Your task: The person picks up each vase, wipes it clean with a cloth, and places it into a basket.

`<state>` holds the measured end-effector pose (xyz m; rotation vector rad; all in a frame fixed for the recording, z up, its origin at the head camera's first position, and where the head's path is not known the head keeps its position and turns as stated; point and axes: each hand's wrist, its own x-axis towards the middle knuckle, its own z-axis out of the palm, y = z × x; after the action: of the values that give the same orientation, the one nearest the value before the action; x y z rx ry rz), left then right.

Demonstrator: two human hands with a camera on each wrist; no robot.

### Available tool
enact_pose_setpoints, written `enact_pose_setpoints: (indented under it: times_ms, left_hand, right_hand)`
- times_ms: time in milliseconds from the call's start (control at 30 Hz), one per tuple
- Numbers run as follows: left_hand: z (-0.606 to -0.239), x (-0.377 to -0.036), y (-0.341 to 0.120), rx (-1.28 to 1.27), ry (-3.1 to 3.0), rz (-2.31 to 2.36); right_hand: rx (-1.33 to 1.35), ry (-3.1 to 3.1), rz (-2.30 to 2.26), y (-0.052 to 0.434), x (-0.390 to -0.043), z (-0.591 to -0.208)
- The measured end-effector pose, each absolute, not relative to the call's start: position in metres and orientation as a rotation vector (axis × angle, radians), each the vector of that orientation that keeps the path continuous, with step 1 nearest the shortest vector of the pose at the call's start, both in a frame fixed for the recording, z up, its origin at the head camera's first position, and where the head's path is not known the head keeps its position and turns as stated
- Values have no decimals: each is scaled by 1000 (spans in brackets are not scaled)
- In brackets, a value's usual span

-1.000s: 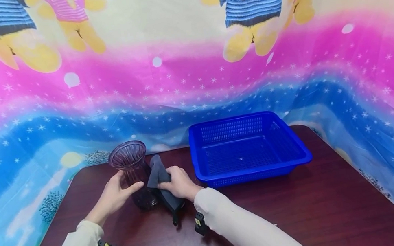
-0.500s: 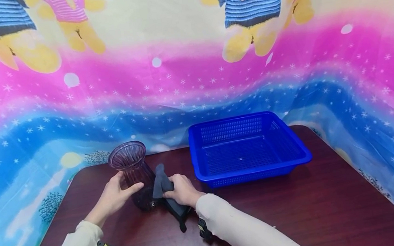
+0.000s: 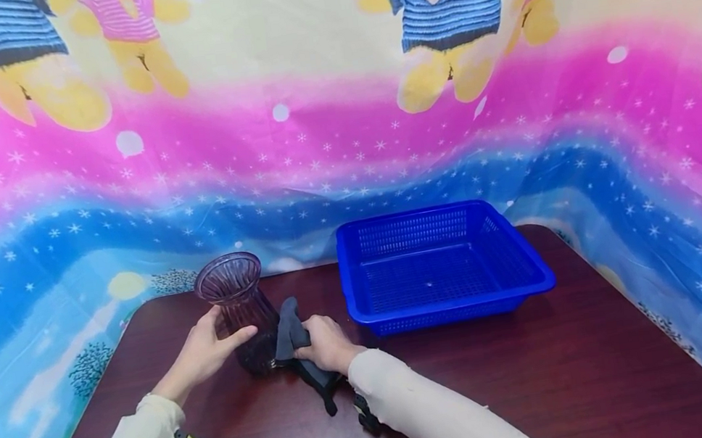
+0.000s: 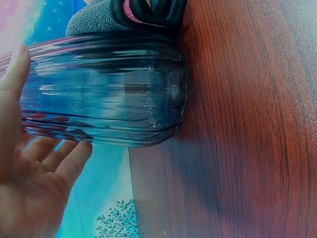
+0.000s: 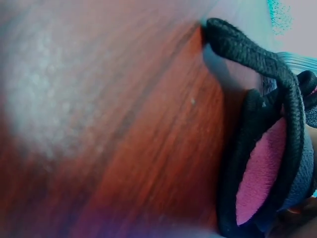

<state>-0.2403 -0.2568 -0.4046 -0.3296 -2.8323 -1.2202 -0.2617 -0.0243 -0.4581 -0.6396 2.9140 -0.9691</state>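
Left hand: the left hand (image 3: 204, 351) curls round the side of the vase (image 3: 240, 309), thumb on the near face, fingers behind.
Right hand: the right hand (image 3: 323, 341) grips a grey cloth (image 3: 289, 331), pressing it against the vase's lower side.
Vase: purple ribbed glass, upright on the table (image 3: 541, 371), left of centre.
Cloth: black-edged with a pink lining (image 5: 260, 173), its tail lying on the wood.
Basket: the blue basket (image 3: 438, 263) stands just right of the hands.
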Motion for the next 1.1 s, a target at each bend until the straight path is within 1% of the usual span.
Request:
enact_pose_setpoints:
  times_ms: [467,833,1100]
  left_hand:
    - [-405,-240,-257,-341,-2833,-1218]
    - [-406,-240,-257,-363,-2812,-1221]
    - [-406,-240,-257,-359,-2818,-1226]
  right_hand:
    - [-717,2936,-984,-23,-261,-462]
    - [-640,2885,-1121,-23,-261,-462]
    - [-607,2863,-1193,-24,-262,-453]
